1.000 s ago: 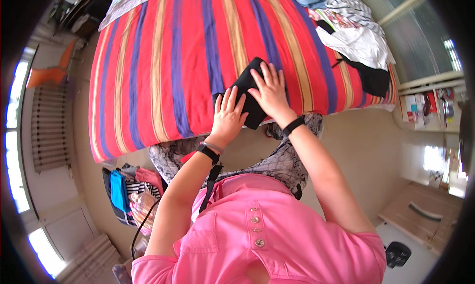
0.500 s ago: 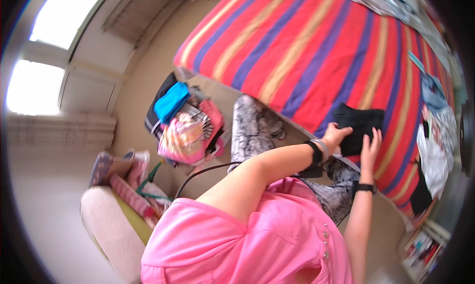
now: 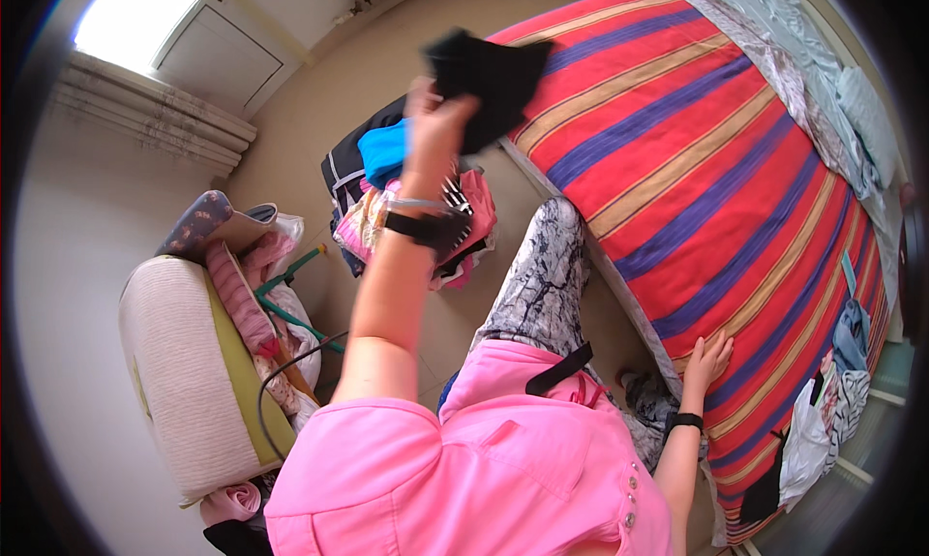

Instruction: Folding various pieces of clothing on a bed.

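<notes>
My left hand (image 3: pixel 440 120) is raised over the pile of clothes, its fingers closed round a folded black cloth garment (image 3: pixel 494 82). The garment is blurred by motion, so its kind does not show. Below it, the pile (image 3: pixel 474 208) holds a bright blue folded piece (image 3: pixel 384 152) and pink, striped and patterned ones. On the near edge of the bed, my right hand (image 3: pixel 708 360) lies flat on the striped bedspread (image 3: pixel 677 198) in red, purple and tan. Its fingers are spread and hold nothing.
More clothes (image 3: pixel 818 430) lie at the bed's right end, with rumpled bedding (image 3: pixel 823 62) along its far side. At the left stands a padded cream and green seat (image 3: pixel 184 362) with fabric items beside it. A dark cable (image 3: pixel 266 391) loops near my left arm.
The black garment has left the bed and moved left in my left hand, over the pile. My right hand has let go of it and now rests on the bedspread. The view has shifted.
</notes>
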Motion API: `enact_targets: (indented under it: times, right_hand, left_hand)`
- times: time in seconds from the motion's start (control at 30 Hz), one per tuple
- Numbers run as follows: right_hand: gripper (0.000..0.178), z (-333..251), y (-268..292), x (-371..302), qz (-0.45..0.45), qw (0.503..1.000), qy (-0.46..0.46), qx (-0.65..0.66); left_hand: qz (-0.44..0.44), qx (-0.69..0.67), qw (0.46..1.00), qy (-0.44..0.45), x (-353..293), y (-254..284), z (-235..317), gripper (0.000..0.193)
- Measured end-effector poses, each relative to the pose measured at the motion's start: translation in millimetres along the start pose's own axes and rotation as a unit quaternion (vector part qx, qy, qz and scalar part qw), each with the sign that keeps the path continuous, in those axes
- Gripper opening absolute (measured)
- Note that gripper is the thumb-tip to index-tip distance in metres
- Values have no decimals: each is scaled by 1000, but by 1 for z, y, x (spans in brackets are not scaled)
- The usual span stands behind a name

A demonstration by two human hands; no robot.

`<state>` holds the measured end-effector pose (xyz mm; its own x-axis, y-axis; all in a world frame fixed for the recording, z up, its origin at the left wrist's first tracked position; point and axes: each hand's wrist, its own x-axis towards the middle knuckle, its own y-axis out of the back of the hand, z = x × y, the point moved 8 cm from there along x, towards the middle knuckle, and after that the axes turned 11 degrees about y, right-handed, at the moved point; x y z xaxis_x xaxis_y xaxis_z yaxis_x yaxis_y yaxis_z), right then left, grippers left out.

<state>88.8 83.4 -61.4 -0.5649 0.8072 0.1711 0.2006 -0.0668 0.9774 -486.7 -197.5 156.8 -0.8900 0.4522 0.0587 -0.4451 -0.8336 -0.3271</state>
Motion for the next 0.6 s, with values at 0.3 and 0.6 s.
enact_targets:
  times: [0.3, 0.6]
  right_hand:
    - [55, -2, -7, -10, -18, 996, -41, -83]
    - [61, -8, -11, -24, -57, 989, -84, -109]
  left_hand:
    - [230, 590, 730, -259, 37, 231, 69, 34]
    - [158, 667, 680, 260, -54, 315, -155, 42]
